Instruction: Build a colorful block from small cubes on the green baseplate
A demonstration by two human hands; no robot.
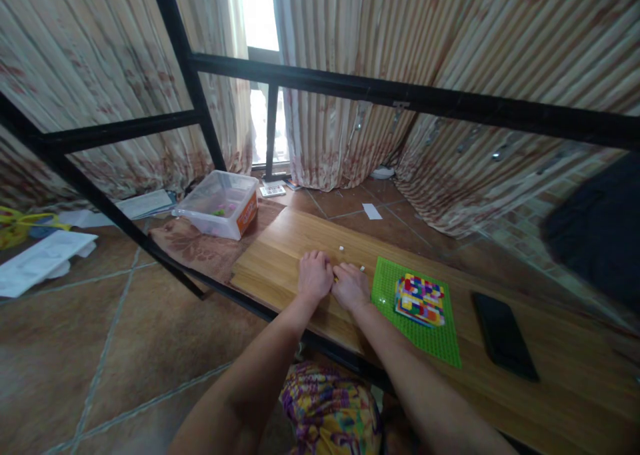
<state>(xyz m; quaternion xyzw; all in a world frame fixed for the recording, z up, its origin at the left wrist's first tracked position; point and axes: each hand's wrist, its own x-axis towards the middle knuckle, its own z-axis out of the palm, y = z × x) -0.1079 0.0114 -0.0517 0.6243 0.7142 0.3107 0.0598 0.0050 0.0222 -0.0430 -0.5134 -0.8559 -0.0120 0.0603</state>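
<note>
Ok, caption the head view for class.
Left hand beside right hand at a wooden table, near a colourful brick stack on a green baseplate.

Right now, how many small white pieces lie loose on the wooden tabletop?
2: one white piece beyond the right hand, another white piece nearer the green baseplate. Others may be hidden under the right or left hand.

Two white pieces (341,248), one baseplate (385,284)

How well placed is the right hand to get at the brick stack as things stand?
Likely yes: the right hand is beside the green baseplate under the brick stack, and nothing visible blocks the way.
</note>
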